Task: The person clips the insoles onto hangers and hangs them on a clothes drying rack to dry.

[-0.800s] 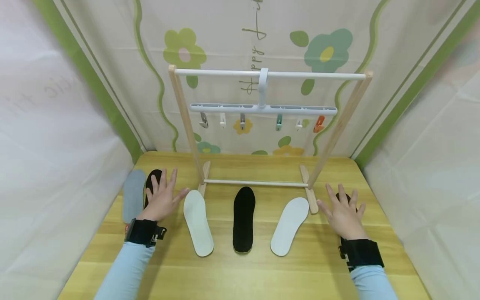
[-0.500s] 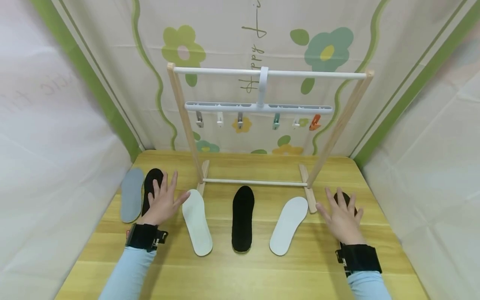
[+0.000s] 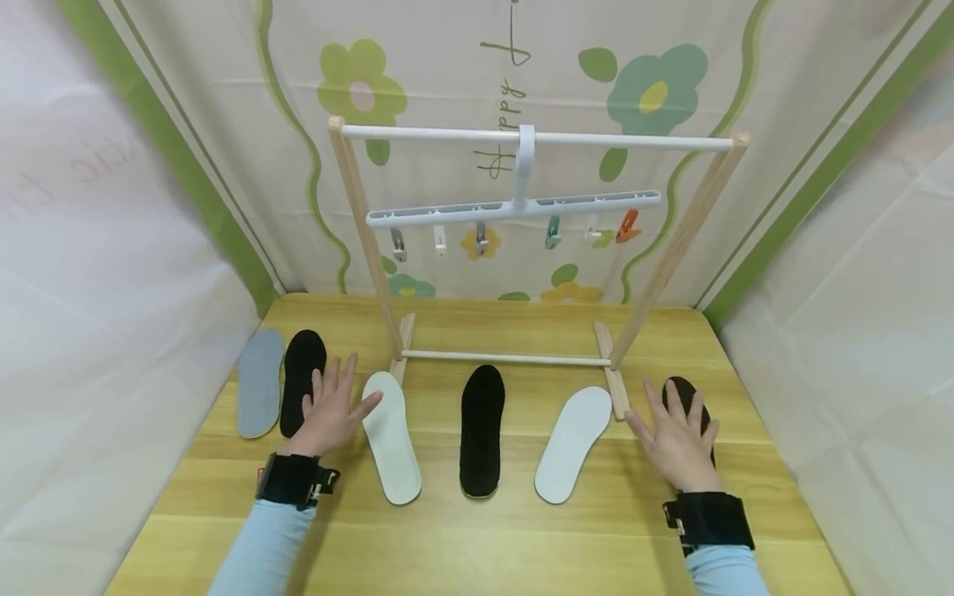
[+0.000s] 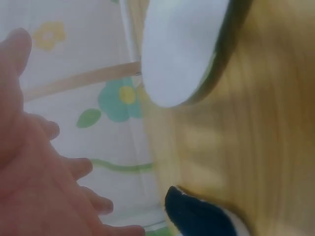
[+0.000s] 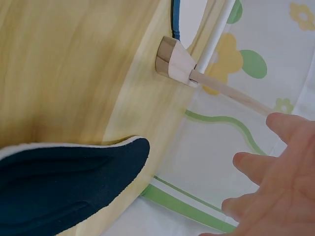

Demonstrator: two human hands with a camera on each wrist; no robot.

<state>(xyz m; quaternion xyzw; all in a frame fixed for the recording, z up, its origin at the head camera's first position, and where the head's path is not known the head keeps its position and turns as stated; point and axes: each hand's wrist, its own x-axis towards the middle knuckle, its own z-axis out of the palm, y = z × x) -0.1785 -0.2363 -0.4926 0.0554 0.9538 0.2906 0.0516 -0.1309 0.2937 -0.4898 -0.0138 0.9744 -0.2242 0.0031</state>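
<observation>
My left hand [image 3: 331,418], fingers spread and holding nothing, is between a black insole [image 3: 301,377] and a pale green insole [image 3: 391,443]; its thumb overlaps the pale one in the head view. On the right, my right hand [image 3: 680,447] hovers with fingers spread over a dark insole [image 3: 681,391], hiding part of it. That dark insole [image 5: 74,182] lies below the palm in the right wrist view. Between the hands lie another black insole [image 3: 482,434] and a white insole [image 3: 572,447]. A grey insole [image 3: 260,385] lies at the far left.
Behind the insoles stands a wooden rack [image 3: 358,207] with a white top rod [image 3: 432,134]. From it hangs a pale clip hanger [image 3: 462,213], slightly tilted, carrying several coloured clips, one an orange clip [image 3: 628,225]. Printed fabric walls [image 3: 112,290] enclose the wooden table [image 3: 477,555].
My left hand has drawn slightly right and toward me, showing more of the black insole. The right hand has shifted slightly. The hanger has swung, its right end now higher.
</observation>
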